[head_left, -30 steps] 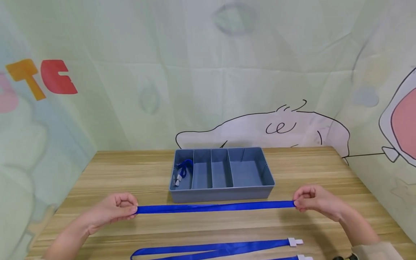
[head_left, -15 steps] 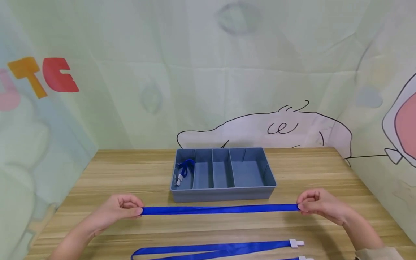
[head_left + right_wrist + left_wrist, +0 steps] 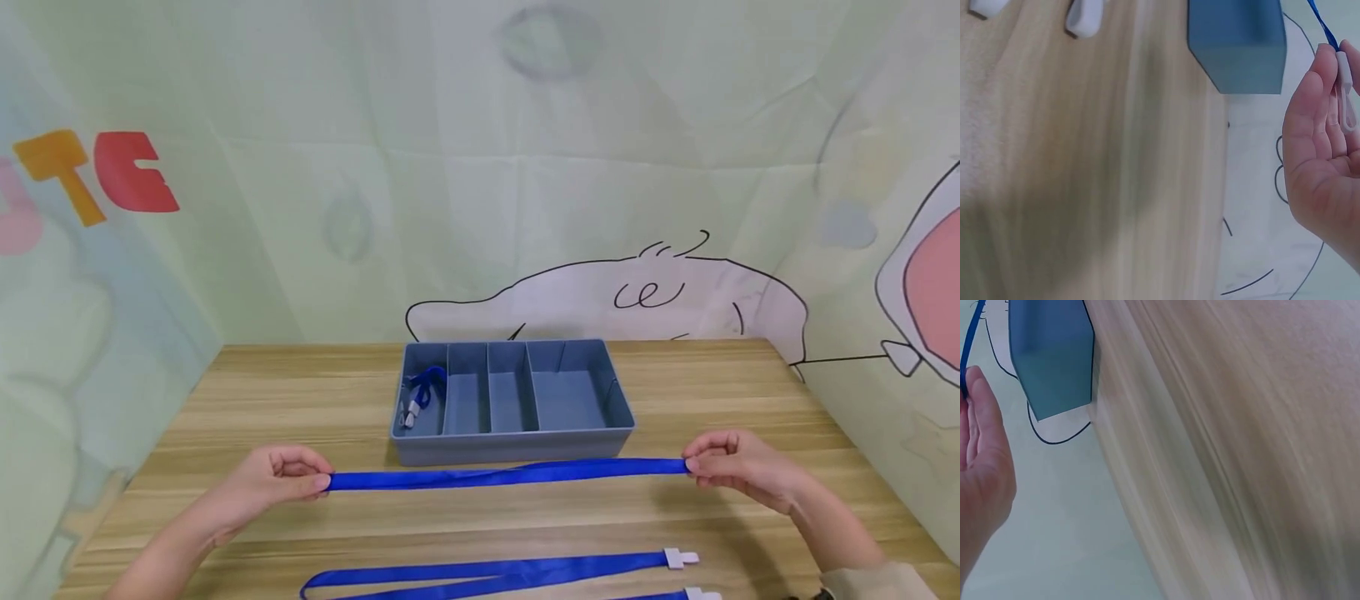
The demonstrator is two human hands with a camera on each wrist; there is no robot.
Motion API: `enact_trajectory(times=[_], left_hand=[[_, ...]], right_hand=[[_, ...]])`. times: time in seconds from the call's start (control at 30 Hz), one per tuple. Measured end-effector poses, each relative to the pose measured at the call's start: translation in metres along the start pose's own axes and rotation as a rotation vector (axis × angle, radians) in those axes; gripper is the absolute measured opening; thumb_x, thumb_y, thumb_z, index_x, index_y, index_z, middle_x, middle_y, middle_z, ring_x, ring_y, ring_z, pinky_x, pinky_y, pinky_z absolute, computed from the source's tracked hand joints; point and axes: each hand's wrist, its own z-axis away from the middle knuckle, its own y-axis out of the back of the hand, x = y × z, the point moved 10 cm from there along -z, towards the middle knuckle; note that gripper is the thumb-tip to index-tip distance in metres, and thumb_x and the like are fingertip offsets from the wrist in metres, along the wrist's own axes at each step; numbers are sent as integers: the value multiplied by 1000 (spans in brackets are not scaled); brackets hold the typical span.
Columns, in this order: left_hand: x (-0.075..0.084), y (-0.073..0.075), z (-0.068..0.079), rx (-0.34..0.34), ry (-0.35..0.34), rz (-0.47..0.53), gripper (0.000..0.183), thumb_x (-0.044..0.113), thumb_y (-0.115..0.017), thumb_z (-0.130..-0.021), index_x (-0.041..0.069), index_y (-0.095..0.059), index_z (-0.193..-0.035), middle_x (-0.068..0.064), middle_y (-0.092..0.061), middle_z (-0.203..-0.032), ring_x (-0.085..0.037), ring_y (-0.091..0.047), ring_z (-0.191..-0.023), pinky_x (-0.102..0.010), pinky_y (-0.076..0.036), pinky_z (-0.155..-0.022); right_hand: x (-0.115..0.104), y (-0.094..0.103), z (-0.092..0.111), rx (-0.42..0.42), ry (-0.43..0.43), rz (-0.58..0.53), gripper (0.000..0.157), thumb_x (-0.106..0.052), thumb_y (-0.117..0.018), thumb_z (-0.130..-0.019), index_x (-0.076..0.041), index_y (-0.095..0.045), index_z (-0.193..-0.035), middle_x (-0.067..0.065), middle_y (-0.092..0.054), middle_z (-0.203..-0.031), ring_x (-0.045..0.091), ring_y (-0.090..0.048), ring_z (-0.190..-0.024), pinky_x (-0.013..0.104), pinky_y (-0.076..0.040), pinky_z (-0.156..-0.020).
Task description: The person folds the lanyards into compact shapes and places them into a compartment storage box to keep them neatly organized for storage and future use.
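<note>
A blue lanyard stretches between my two hands, just in front of a blue-grey divided box. My left hand pinches its left end between thumb and fingers. At the other end, my right hand pinches the strap beside its white clip, which lies in the palm in the right wrist view. Another blue lanyard with a white clip lies folded lengthwise on the table near me. Part of one more lanyard shows at the bottom edge.
In the box's leftmost compartment lies a bundled blue lanyard with a white clip. The box stands at the back of the wooden table, close to a printed cloth wall.
The lanyard's right end has risen slightly over the last half second, and the strap now shows a slight bow. Both hands keep their pinch.
</note>
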Motion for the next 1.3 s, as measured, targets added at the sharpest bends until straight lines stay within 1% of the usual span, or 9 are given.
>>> enact_trajectory(times=[0.2, 0.3, 0.43, 0.6, 0.8, 0.9, 1.0, 1.1, 1.3], left_hand=[[6, -1, -3, 45, 71, 5, 13, 8, -57, -93, 13, -68, -99, 3, -69, -89, -13, -65, -86, -28, -54, -75], [12, -2, -4, 72, 97, -15, 12, 10, -58, -92, 8, -67, -101, 3, -68, -89, -13, -65, -85, -28, -54, -74], [19, -5, -8, 105, 118, -43, 18, 13, -60, -92, 1, -65, -105, 1, -68, -91, -14, -65, -87, -28, -54, -75], [27, -10, -13, 132, 109, -39, 21, 14, -60, -91, -1, -64, -107, 1, -68, -93, -14, -65, -88, -29, -54, -77], [36, -13, -18, 183, 103, -33, 16, 15, -63, -90, 6, -66, -103, 3, -68, -93, -12, -65, -87, -27, -53, -76], [41, -16, -21, 195, 92, -20, 14, 15, -64, -89, 8, -67, -101, 3, -68, -93, -11, -65, -86, -25, -53, -75], [46, -23, -25, 189, 67, -1, 14, 14, -64, -89, 8, -67, -101, 1, -68, -94, -11, -66, -86, -25, -53, -76], [51, -30, -30, 178, 51, 28, 16, 11, -64, -89, 4, -67, -102, 0, -68, -93, -11, -67, -85, -24, -53, -76], [58, -44, -41, 158, 67, 88, 17, 8, -64, -88, 2, -66, -103, -2, -69, -90, -13, -67, -81, -22, -54, -72]], right_hand=[[-11, 1, 1, 25, 4, 7, 26, 2, -47, -94, -13, -68, -100, -1, -69, -93, 10, -63, -82, 26, -52, -79], [-19, 5, 2, 75, 14, 45, 26, 2, -48, -94, -14, -68, -98, -1, -69, -91, 11, -64, -82, 25, -53, -78], [-31, 10, 3, 165, 20, 81, 24, 1, -52, -92, -16, -70, -94, -3, -69, -87, 10, -65, -79, 25, -53, -75], [-41, 12, 2, 234, 18, 104, 22, -1, -54, -92, -17, -70, -92, -3, -69, -85, 10, -65, -77, 24, -54, -73], [-52, 9, 6, 269, 49, 106, 23, 1, -53, -92, -15, -71, -92, -2, -69, -86, 11, -64, -76, 24, -54, -71], [-57, 8, 7, 281, 41, 100, 23, 0, -53, -93, -14, -70, -93, 0, -69, -87, 12, -64, -76, 24, -54, -72], [-60, 6, 7, 307, 12, 103, 20, -1, -54, -92, -14, -70, -92, 0, -68, -87, 13, -65, -76, 24, -54, -72], [-64, 2, 4, 325, -3, 109, 17, -2, -57, -91, -14, -70, -91, -1, -68, -86, 13, -65, -76, 25, -54, -73], [-74, -14, -4, 299, 35, 81, 17, 0, -58, -90, -12, -71, -90, -1, -68, -86, 12, -65, -77, 25, -54, -74]])
